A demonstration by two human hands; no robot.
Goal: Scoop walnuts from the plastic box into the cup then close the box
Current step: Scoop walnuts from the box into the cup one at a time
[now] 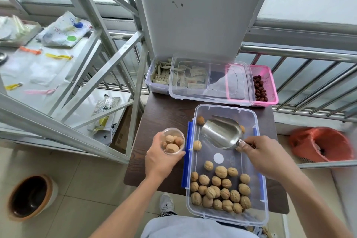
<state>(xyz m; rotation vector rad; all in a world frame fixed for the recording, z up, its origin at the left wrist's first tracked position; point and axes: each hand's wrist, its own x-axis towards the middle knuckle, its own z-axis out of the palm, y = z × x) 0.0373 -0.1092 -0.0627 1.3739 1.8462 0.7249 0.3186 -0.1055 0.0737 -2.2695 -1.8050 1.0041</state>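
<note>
Walnuts (220,191) lie heaped at the near end of the plastic box (224,105), with a few strays toward its far end, so the bulk sits closest to the person and within easy reach. The box rests open on the dark worktop (166,110), its blue latches (186,160) swung out along the long sides, ready, I judge, to clip down once the lid returns. The right hand (264,156) pinches the short handle of a metal scoop (222,131), which hangs over the barer far half of the box with its mouth pointing away; whether it carries any nuts I cannot tell. Held over the box, anything that spills would drop back inside rather than roll off. The left hand (160,158) wraps round a clear cup (173,141) and holds it just beside the box's left wall, close to the scoop, which keeps each transfer short. The cup already shows several walnuts, so scooping looks well along, though how full it should be is not given. A clear lid (210,81), probably this box's own, lies beyond it across a tub of paper sachets (160,77) and a pink basket (268,83) of dark red fruit, parked out of the scoop's way yet near enough to fetch for closing.
</note>
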